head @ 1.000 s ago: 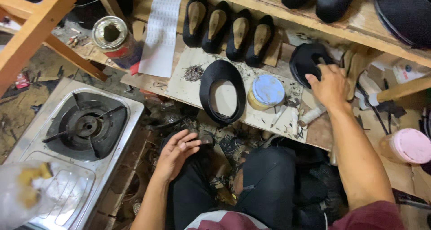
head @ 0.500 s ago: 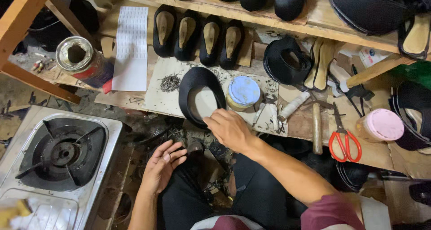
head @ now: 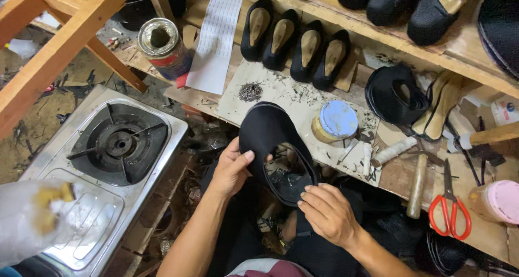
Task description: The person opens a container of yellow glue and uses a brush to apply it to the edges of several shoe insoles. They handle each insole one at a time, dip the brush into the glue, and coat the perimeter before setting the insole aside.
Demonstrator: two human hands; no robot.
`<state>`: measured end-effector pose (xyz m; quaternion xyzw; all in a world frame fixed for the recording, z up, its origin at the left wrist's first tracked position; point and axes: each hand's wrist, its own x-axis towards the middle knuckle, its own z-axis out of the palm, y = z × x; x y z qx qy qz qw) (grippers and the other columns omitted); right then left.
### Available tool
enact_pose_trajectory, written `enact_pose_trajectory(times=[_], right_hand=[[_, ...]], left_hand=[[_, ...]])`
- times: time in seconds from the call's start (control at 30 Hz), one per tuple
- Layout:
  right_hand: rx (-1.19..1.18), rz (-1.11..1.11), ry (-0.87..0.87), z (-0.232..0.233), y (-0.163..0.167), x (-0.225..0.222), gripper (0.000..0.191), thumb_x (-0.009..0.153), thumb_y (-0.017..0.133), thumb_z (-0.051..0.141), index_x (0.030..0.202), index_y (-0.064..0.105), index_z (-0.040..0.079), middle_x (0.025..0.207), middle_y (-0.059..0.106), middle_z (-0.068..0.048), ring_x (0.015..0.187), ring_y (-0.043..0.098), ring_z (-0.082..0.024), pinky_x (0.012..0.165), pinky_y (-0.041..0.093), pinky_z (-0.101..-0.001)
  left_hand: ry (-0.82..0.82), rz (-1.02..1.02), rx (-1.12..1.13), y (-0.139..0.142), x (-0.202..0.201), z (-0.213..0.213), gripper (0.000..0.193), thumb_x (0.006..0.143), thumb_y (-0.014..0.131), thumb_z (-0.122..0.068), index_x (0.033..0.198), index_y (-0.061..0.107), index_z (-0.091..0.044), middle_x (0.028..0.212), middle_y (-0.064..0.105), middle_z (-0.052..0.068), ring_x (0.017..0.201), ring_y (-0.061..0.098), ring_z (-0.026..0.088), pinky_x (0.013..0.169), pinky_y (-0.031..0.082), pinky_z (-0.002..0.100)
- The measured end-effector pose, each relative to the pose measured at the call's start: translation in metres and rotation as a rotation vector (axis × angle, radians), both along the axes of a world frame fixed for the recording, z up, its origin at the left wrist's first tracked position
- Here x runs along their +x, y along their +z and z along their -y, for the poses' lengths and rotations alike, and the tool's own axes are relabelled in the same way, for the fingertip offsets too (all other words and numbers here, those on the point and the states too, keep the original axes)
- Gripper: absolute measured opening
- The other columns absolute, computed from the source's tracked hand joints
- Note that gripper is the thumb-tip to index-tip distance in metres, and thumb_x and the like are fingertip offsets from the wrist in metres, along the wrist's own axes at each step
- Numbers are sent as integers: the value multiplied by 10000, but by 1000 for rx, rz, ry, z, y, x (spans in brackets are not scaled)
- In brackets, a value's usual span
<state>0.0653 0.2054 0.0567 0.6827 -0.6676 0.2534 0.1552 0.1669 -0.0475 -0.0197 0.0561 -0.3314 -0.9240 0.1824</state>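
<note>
1. My left hand (head: 231, 170) grips the black shoe upper (head: 268, 136) on its left edge, thumb laid across the cloth, fingers curled behind it.
2. My right hand (head: 328, 215) pinches the same upper at its lower rim, fingertips (head: 309, 192) pressed on the black edge near the opening.
3. The upper hangs between both hands, lifted off the bench, above my dark-trousered lap. Its closed toe points up and away from me; the open mouth faces me, and I see scraps on the floor through it.
4. Just beyond the toe lies a pale work board (head: 303, 101) on the bench, scuffed and littered with bits.
5. On that board sit a small heap of tacks (head: 250, 91) to the upper left and a round tin with a blue lid (head: 335, 121) to the right, near the upper but apart from it.
6. Farther back, four black slippers with tan insoles (head: 294, 44) stand in a row against the shelf edge.
7. To the right I see a black coil of binding strip (head: 393, 96), a hammer with a wooden handle (head: 417, 185), red-handled scissors (head: 450, 212) and a pink-lidded jar (head: 498, 201).
8. To the left, a single-burner gas stove (head: 116, 144) sits on the floor, with an open metal can (head: 162, 47) and a white printed sheet (head: 216, 42) on the bench beyond it.
</note>
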Motion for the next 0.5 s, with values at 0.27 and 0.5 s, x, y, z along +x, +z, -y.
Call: enact_pose_trajectory(times=[0.27, 0.5], right_hand=[[37, -26, -45, -11, 7, 5, 312, 749, 801, 153, 1033, 761, 30, 995, 667, -71, 1031, 619, -265, 960, 481, -487], [-31, -124, -273, -44, 40, -23, 160, 834, 812, 104, 952, 721, 45, 880, 623, -59, 922, 597, -272, 792, 469, -445]], left_hand=[[-50, -48, -41, 4, 6, -18, 464, 962, 677, -72, 1394, 543, 33, 1293, 658, 169, 1165, 656, 249, 1052, 516, 406], [66, 63, -219, 8, 29, -1, 686, 942, 632, -164, 1548, 349, -11, 1499, 511, 247, 1305, 599, 343, 1055, 510, 448]])
